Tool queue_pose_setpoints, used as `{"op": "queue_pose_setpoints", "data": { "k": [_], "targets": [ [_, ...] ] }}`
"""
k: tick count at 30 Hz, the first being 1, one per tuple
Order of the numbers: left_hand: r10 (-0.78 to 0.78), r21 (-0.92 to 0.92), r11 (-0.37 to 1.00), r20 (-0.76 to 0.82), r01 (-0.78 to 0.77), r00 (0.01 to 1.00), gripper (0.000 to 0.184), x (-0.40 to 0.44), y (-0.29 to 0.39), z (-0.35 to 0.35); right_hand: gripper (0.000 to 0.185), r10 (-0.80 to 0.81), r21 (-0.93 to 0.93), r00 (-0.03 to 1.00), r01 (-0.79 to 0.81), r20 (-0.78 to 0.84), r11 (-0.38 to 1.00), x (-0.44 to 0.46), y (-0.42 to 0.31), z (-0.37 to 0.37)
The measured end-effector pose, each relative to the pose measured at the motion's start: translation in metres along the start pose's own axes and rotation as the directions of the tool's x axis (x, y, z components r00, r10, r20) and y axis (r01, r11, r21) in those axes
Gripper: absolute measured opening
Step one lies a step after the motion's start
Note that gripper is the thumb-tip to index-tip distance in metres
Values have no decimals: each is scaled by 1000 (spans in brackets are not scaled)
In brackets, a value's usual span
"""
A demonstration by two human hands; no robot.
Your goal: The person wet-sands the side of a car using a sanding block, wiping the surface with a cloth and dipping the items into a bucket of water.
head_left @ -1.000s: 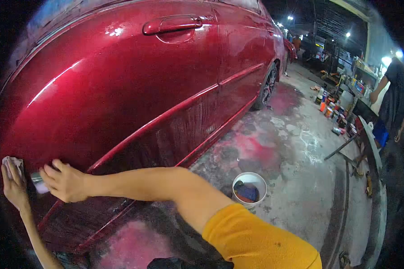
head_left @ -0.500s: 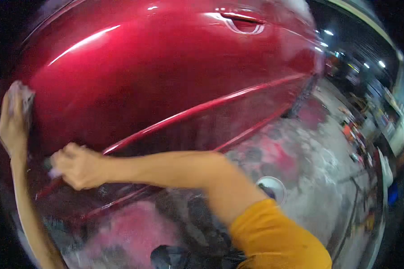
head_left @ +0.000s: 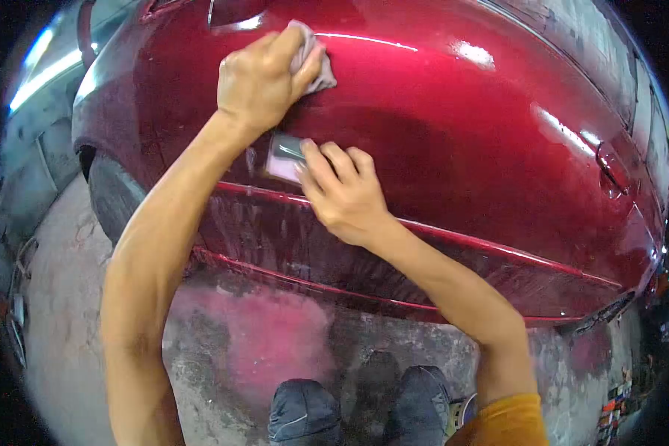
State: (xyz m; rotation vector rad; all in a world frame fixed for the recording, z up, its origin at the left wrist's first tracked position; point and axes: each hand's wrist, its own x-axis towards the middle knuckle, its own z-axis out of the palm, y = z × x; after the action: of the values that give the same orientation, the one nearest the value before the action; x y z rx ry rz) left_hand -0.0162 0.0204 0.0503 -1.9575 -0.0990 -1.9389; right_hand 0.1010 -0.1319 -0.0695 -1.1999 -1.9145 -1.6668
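A glossy red car door (head_left: 453, 141) fills the middle of the view. My left hand (head_left: 256, 82) is closed on a crumpled greyish-pink cloth (head_left: 318, 63), pressed against the upper part of the panel. Lower and to the right, my right hand (head_left: 346, 192) grips the end of a flat rectangular sanding block (head_left: 284, 157), dark on one part and pale pink on another. The block lies against the door just above the raised red trim strip (head_left: 490, 241). My fingers partly cover both cloth and block.
A car wheel (head_left: 114, 195) is at the left, and the door handle (head_left: 613, 167) at the right. Below, the stained concrete floor (head_left: 215, 375) has pink patches. My knees (head_left: 305, 409) are near the bottom, beside a partly hidden white bucket (head_left: 464, 409).
My view has swung left, bringing both hands from the left edge into the middle. The right hand now shows beside and below the left; cloth and block stay held.
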Motion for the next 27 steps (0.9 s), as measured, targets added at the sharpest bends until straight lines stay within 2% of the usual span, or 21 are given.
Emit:
{"op": "queue_pose_setpoints", "data": {
  "k": [2,3,5,7,9,13,16,17,19,23,25,27],
  "targets": [
    [-41,-13,999,23,41,999,26,-18,-11,-10,29,-50,57,992,44,114,997,-20,17,-34],
    [-64,-7,998,33,64,997,25,-27,-17,-16,28,7,63,998,-11,66,998,-35,29,-38],
    [-96,4,995,-25,96,995,24,-41,-25,-20,30,86,-155,993,-98,-81,983,-39,49,-54],
    [-136,6,991,-45,137,990,23,-46,-26,-17,33,209,-243,963,-246,-170,938,-13,53,-52],
    [-200,-24,980,-102,199,974,23,-43,-20,-6,38,234,-191,944,-280,-231,941,23,55,-31],
    [-214,-23,977,-68,213,974,22,-53,-29,-13,34,231,-156,964,-250,-128,956,34,11,4],
    [-275,-53,961,-53,272,960,26,-75,-42,-23,39,31,-95,999,-29,28,995,-12,29,-31],
    [-305,-69,951,-69,301,950,26,-80,-47,-25,40,19,-77,998,-14,61,997,-24,36,-47],
    [-318,-42,948,-86,315,944,26,-83,-47,-26,43,46,-177,999,-48,-15,983,-24,48,-59],
    [-329,-47,944,-75,326,941,25,-84,-46,-24,37,147,-172,983,-165,-111,971,7,18,-19],
    [-311,-23,950,-89,310,946,25,-85,-47,-24,31,98,-62,993,-94,60,994,27,-10,7],
    [-293,9,955,-105,295,950,25,-85,-47,-22,34,-19,11,996,18,87,1000,32,-37,31]
  ]
}}
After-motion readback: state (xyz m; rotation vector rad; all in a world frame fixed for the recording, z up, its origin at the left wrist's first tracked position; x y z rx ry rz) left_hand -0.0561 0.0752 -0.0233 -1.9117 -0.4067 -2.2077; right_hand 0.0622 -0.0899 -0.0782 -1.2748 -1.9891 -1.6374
